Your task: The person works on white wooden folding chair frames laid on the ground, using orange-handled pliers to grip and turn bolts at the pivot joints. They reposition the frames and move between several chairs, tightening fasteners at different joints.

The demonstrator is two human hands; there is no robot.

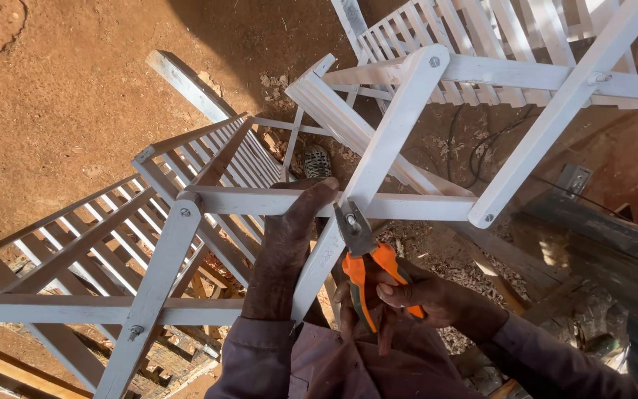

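Gripping hand: the orange-handled pliers (367,262) are squeezed in the right hand (426,295), fingers wrapped round both handles.
Pliers' jaws: set against a bolt at the crossing of two white slats; whether the bolt is actually clamped cannot be told.
Left hand (286,247): closed over the horizontal bar of the white wooden frame (378,159), thumb laid along the top; its fingers are hidden behind the bar.
Frame: standing over the red dirt floor (60,89), its upper and left ends cut off.
Sleeves: only the cuffs are seen at the bottom edge.
Background: a dark cable (481,144) is partly hidden behind the slats.
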